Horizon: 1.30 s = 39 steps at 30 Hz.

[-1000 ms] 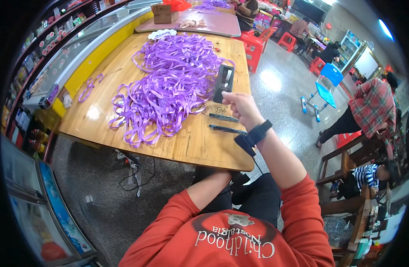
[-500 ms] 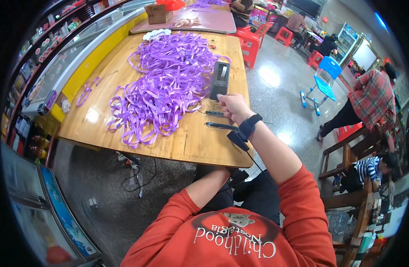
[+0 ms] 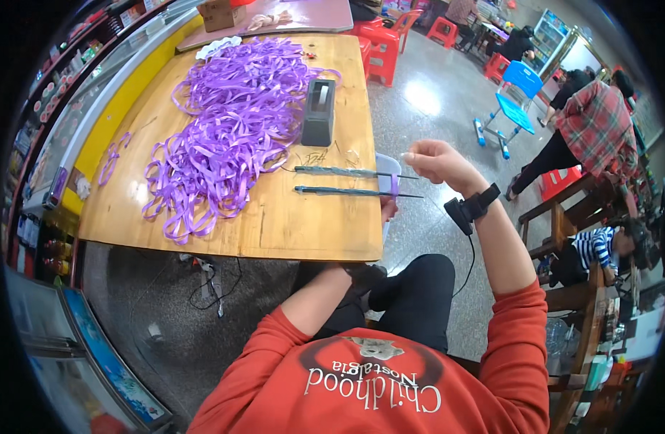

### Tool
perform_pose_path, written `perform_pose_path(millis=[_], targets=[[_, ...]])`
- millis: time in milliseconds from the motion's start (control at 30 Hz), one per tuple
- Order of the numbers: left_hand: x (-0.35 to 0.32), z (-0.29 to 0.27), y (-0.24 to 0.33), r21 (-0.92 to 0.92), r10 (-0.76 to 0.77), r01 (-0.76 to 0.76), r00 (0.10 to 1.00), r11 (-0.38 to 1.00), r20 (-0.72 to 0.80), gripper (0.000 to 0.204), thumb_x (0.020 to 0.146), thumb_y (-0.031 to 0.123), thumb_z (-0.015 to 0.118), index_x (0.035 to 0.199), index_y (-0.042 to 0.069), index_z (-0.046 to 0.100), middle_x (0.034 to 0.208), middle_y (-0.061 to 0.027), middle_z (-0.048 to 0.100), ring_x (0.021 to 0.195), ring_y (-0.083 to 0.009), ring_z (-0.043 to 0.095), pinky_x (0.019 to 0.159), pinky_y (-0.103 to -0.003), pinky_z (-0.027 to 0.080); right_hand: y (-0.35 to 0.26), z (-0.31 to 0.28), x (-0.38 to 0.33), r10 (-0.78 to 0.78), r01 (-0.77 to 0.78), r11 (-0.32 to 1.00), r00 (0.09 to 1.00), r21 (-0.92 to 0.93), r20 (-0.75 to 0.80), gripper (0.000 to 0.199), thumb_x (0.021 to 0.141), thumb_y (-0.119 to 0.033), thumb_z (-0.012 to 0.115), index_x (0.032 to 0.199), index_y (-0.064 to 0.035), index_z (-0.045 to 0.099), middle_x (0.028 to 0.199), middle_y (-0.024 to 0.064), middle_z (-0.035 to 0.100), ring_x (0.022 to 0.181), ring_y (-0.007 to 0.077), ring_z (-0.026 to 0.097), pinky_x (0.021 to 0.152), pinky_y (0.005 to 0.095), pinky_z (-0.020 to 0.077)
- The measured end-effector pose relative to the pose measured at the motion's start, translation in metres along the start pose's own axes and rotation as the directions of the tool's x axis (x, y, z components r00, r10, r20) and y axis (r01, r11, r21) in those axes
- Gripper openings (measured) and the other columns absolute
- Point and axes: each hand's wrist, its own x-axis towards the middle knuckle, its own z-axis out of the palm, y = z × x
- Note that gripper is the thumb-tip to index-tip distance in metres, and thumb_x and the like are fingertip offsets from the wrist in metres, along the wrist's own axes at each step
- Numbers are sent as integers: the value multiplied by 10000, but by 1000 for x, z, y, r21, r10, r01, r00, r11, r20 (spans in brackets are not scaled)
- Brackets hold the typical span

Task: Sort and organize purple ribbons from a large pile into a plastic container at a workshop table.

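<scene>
- Head view: the right hand [image 3: 432,160] hovers beyond the table's right edge, fingers pinched on something thin; what it grips is too small to tell.
- The left hand [image 3: 387,208] sits low at the table edge, mostly hidden; its fingers touch a short purple ribbon piece [image 3: 394,184], though whether they clench I cannot tell.
- That glossy, flat strip stands upright between two slim dark rods [image 3: 347,181], which lie parallel and jut over the edge.
- At 11 o'clock from the rods, a loose, tangled purple ribbon heap [image 3: 228,130] covers the smooth wooden table [image 3: 275,224].
- A boxy dark tape dispenser [image 3: 319,112] stands at 12 o'clock, touching the heap.
</scene>
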Motion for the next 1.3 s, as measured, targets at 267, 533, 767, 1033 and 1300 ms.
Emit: perform_pose_path(millis=[267, 533, 767, 1033, 1300], targets=[[1, 12, -10, -351, 111, -141, 988, 926, -103, 117, 920, 99, 605, 976, -4, 598, 839, -71, 634, 748, -157, 593, 663, -264, 458, 1, 8, 15, 15, 73, 906, 979, -417, 203, 224, 894, -294, 642, 871, -71, 628, 694, -50, 551, 617, 52, 492, 551, 229, 397], [7, 14, -19, -701, -8, 26, 1000, 712, 29, 80, 923, 58, 592, 997, 81, 575, 889, -25, 589, 834, -135, 539, 754, -272, 426, 0, 7, 28, 7, 189, 751, 956, -633, 293, 277, 854, -294, 656, 879, -19, 648, 731, 25, 621, 679, 119, 576, 643, 288, 473], [1, 13, -14, -626, -8, 25, 999, 780, 31, 94, 918, 61, 607, 1009, 72, 588, 897, -30, 597, 833, -134, 557, 740, -262, 453, -10, 15, 26, 102, 62, 690, 978, -721, 182, 301, 775, -317, 681, 808, -18, 684, 657, 63, 639, 622, 152, 607, 598, 297, 477], [1, 15, -29, -598, 84, -91, 996, 797, -40, 150, 894, 74, 656, 1028, 76, 588, 915, -29, 606, 846, -132, 580, 725, -250, 472, -25, 39, 21, 199, -156, 601, 979, -784, -42, 365, 664, -335, 665, 724, 25, 670, 671, 140, 649, 640, 239, 633, 603, 323, 483], [3, 19, -25, -632, 2, -44, 998, 773, -67, 236, 854, 159, 725, 1015, 76, 575, 870, -24, 612, 788, -125, 591, 690, -259, 473, -18, 42, 25, 144, -156, 604, 986, -782, -85, 297, 631, -255, 646, 709, 28, 600, 616, 117, 602, 580, 207, 601, 533, 321, 450]])
